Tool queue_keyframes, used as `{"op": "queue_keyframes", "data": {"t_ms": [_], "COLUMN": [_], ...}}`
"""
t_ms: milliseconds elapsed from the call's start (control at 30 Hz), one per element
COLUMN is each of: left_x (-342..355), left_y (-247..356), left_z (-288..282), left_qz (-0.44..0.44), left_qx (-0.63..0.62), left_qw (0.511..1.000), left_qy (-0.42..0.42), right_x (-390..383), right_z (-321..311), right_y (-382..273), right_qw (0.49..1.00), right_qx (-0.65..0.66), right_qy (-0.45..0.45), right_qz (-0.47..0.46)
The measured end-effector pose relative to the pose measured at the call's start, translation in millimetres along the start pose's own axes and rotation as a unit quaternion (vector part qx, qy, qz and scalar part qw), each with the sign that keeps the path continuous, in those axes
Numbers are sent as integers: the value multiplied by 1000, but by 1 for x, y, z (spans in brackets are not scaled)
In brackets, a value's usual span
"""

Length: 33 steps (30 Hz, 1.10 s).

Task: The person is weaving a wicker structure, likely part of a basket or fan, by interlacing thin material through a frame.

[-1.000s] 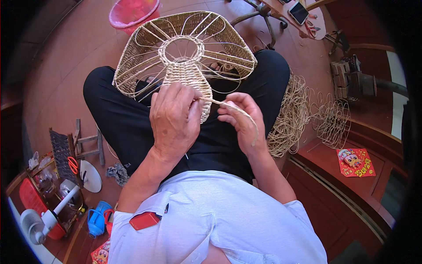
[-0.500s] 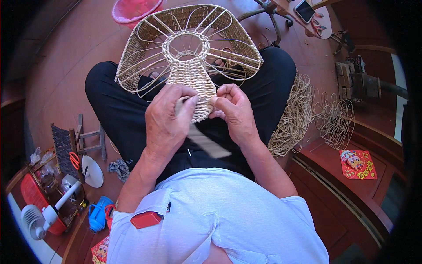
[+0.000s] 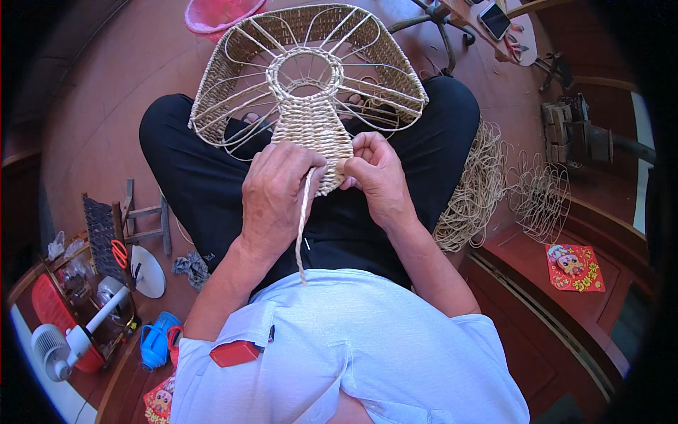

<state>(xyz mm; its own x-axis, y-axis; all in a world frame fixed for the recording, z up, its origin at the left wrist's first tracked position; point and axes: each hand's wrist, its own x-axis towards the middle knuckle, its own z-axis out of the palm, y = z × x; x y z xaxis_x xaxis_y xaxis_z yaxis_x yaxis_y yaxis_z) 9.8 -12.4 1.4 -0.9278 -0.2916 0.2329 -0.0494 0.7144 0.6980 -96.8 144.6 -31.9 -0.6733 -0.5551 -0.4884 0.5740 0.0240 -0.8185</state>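
A half-woven straw basket frame (image 3: 227,67) rests across my lap, with a round woven ring (image 3: 340,74) and wire loops spreading out from it. From the ring a tightly woven tongue-shaped panel (image 3: 311,127) comes toward me. My left hand (image 3: 279,187) is closed at the panel's left near edge, fingers curled, gripping a pale straw cord (image 3: 303,230) whose loose end hangs down to my shirt. My right hand (image 3: 379,175) pinches the panel's right edge between thumb and fingers. The fingertips of my left hand are partly hidden.
Coils of straw cord (image 3: 466,187) lie beside my right knee, with bent wire loops (image 3: 540,198) farther right. A pink bin (image 3: 219,14) stands beyond the basket. At left are a small stool (image 3: 145,212), orange-handled scissors (image 3: 120,253) and a white fan (image 3: 53,346).
My left hand has turned over, knuckles up, and the cord that was blurred swinging rightward now hangs straight down. My right hand keeps its pinch. The basket has shifted slightly in view.
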Motion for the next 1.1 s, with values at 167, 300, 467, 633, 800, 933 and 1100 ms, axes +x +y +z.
{"op": "queue_keyframes", "data": {"t_ms": [167,300,467,633,800,933,1100], "left_x": [-1,-3,0,-1,-6,-2,2], "left_y": [-1,-1,0,-1,3,10,12], "left_z": [7,8,3,13,5,-1,1], "left_qz": [17,9,14,47,77,78,71], "left_qx": [22,1,-14,76,115,135,134], "left_qw": [1000,1000,999,996,990,985,986], "left_qy": [-2,22,33,6,-29,-67,-74], "right_x": [0,2,6,12,6,4,1], "right_z": [3,8,8,6,6,3,2], "right_y": [2,2,-2,11,16,14,19], "right_qw": [1000,1000,999,997,998,998,999], "right_qx": [-1,-7,-12,-57,-58,-58,0], "right_qy": [7,14,20,19,21,7,-27], "right_qz": [1,-3,-28,-41,-20,-16,-24]}}
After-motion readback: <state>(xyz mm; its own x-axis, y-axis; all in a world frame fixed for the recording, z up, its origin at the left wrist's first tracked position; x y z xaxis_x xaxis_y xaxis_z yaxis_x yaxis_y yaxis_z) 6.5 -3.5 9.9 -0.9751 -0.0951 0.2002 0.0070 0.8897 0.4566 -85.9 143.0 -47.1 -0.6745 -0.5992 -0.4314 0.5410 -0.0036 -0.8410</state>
